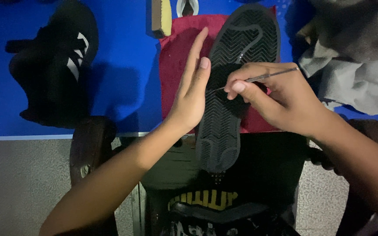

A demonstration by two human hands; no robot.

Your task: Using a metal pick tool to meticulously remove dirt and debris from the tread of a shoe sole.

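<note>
Fingers (237, 86) of our right hand (285, 102) pinch a thin metal pick (265, 77), its tip in the tread of the upturned black shoe sole (235, 83), while our left hand (193, 89) lies flat and open against the sole's edge. We judge the groove-cleaning step is underway, and working further along calls for a steady brace. Nothing shows a label; the sole rests on a red cloth (176, 57) on the blue worktop (123, 65), its heel over the edge, a second black shoe (55, 61) well apart at left.

My left hand (192, 98) and right hand (281, 98) are both bare, with no gloves, rings or watch, and my forearms are uncovered right down to the bottom of the view, no sleeves showing. My fingernails are short and plain. I'm wearing a dark shirt (206, 199) with blocky yellow lettering across it
</note>
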